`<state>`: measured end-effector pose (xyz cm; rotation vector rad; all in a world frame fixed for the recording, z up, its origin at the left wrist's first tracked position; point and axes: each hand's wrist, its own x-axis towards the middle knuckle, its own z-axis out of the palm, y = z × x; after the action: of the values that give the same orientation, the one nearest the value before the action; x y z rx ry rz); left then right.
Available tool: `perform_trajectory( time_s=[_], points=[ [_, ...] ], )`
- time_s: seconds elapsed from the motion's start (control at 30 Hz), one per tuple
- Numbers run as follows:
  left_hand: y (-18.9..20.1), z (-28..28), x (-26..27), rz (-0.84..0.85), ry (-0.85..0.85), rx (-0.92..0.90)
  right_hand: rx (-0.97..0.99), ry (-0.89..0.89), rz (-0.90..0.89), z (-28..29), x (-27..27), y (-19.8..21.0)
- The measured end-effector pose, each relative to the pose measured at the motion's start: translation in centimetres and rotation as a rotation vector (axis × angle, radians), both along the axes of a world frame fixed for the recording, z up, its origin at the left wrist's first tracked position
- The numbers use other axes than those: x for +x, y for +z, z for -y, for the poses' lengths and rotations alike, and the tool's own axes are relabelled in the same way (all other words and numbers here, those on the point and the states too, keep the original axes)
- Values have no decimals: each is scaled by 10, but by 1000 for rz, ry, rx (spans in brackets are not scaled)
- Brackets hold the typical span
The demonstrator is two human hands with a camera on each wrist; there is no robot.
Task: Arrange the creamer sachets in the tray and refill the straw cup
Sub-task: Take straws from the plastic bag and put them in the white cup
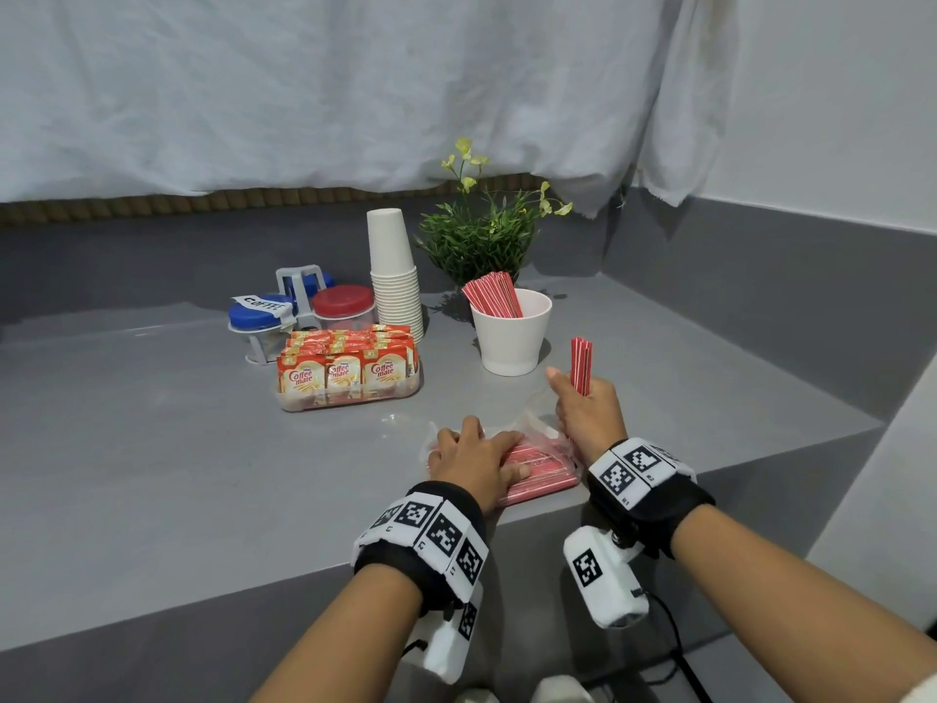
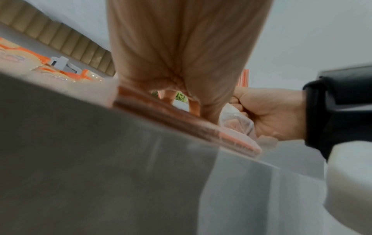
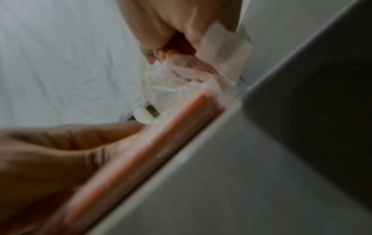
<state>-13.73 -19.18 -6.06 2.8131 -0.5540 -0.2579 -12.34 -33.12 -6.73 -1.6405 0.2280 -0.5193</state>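
My right hand (image 1: 588, 405) grips a small bundle of red straws (image 1: 581, 365), held upright just in front of the white straw cup (image 1: 512, 337), which holds several more red straws (image 1: 494, 295). A clear plastic bag of red straws (image 1: 540, 471) lies at the counter's near edge, and my left hand (image 1: 474, 456) rests flat on top of it. The bag (image 2: 187, 120) shows under my left palm in the left wrist view, and blurred in the right wrist view (image 3: 141, 159). Orange creamer sachets (image 1: 345, 372) stand in rows in a clear tray (image 1: 355, 400) to the left of the cup.
Behind the tray stand a rack with blue-lidded and red-lidded jars (image 1: 304, 309), one labelled COFFEE, and a stack of white paper cups (image 1: 393, 276). A small green plant (image 1: 481, 235) sits behind the straw cup. The grey counter (image 1: 152, 449) ends in a wall on the right.
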Motion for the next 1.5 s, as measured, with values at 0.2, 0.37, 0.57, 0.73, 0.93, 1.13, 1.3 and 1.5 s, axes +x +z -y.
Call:
perform_trajectory(
  time_s=[0.2, 0.37, 0.57, 0.73, 0.93, 1.13, 1.3, 1.5],
  points=[
    [26, -3, 10, -71, -40, -76, 2, 29, 65, 4, 15, 39],
    [73, 4, 43, 8, -62, -202, -34, 23, 176, 9, 39, 76],
    [116, 12, 94, 119, -22, -316, -91, -46, 199, 10, 76, 114],
    [122, 17, 140, 117, 93, -423, -147, -110, 90, 9, 123, 117],
    [102, 22, 189, 137, 226, -319, -335, -9, -3, 7, 161, 102],
    [82, 31, 221, 150, 339, -582, -630, 193, -133, 13, 186, 71],
    [76, 32, 237, -38, 391, -890, -730, 259, -113, 16, 183, 72],
    [76, 27, 238, -152, 357, -1054, -780, 300, -167, 19, 184, 73]
  ],
)
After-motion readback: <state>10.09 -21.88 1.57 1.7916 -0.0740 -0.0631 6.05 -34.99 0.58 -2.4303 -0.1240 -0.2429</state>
